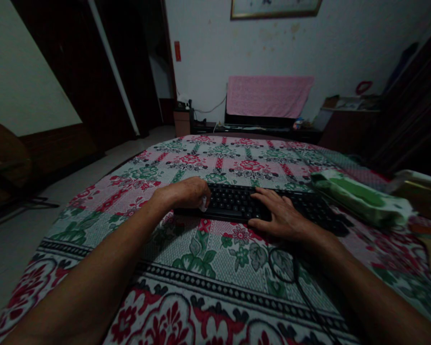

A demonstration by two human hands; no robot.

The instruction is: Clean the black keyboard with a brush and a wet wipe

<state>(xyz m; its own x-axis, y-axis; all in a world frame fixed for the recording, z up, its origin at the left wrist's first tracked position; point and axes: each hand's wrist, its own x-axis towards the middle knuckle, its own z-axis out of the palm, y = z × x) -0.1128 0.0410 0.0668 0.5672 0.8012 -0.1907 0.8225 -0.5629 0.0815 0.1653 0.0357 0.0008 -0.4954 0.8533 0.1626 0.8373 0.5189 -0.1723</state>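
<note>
A black keyboard lies on the flowered cloth in front of me. Over its left end, my left hand is closed, with a small crumpled white wipe showing between its fingers and touching the keys. My right hand rests on the right-middle part of the keyboard, fingers stretched out and thumb at the near edge. Some keys are hidden beneath both hands. Below my right hand a black cable loops over the cloth.
A green and white soft pack lies just right of the keyboard, with a box beyond it. Against the far wall, a pink towel drapes over a screen on a low cabinet. Dark doorways stand at the left.
</note>
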